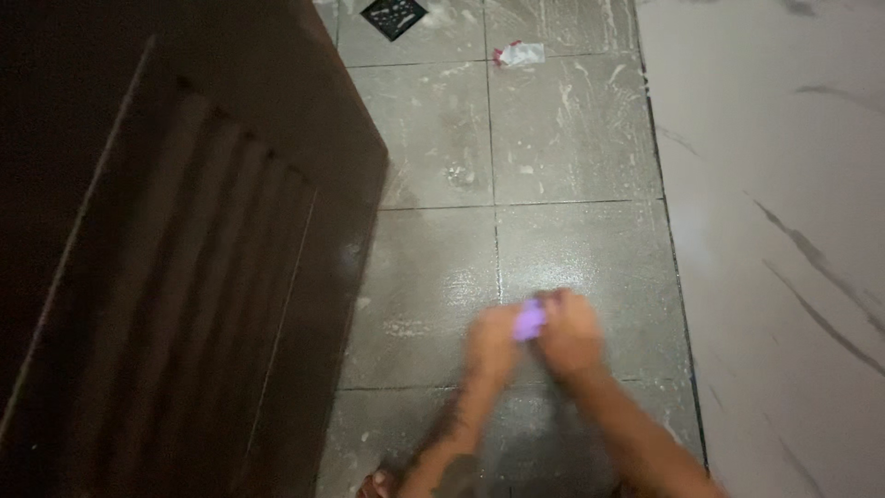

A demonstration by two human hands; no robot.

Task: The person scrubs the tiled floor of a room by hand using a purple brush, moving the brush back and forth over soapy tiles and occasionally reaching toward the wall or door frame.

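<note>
- Purple object (pixel 529 319): small, blurred by motion; kind cannot be told. It sits between the two hands, low on the wet floor tiles, near the centre-bottom of the view.
- Left hand (pixel 491 343): pressed against the left side of the purple object, fingers curled about it. The grip appears closed on the object; blur hides the fingertips.
- Right hand (pixel 569 330): set against the right side and top of the purple object, fingers bent over it, touching the left hand. The grip appears closed on the same object.
- Forearms: both enter from the bottom edge and converge at the object. The left forearm carries a dark marking near the bottom edge.
- Floor (pixel 572 138): grey square tiles with dark grout lines, wet, streaked with white suds. A bright reflection lies just above the hands.
- Foot (pixel 376 483): part of one shows at the bottom edge, left of the left forearm.
- Door (pixel 184 258): dark brown, panelled, fills the left half of the view; its edge stands near the hands' left.
- Wall (pixel 774 231): pale marble-pattern surface with grey veins, along the right side, meeting the floor at a dark joint.
- Drain (pixel 394 17): black square grate at the top edge, well apart from the hands.
- Wrapper (pixel 519 54): small white and red scrap on the tiles, right of the drain.
</note>
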